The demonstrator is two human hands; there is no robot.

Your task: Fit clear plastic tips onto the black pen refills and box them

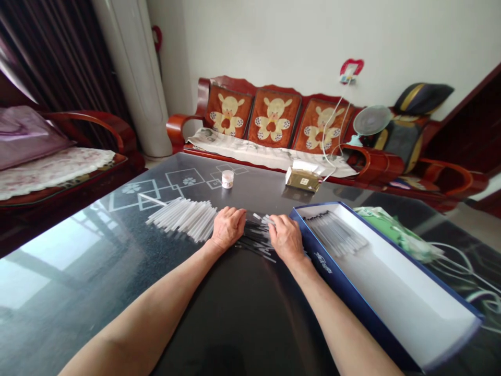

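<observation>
My left hand is closed, fingers curled inward, at the right end of a pile of white translucent tubes. What its fingers hold, if anything, is hidden. My right hand is also closed, with whitish tube ends poking out from its fingertips toward the left. Between and below both hands, thin dark sticks lie loosely on the table, some with pale ends. Just right of my right hand stands a long blue box with a white inside. Several translucent tubes with dark ends lie in its far part.
On the dark glossy table stand a small round white container and a tissue box. A green and white plastic pack and a white cable lie beyond the blue box. A wooden sofa is behind.
</observation>
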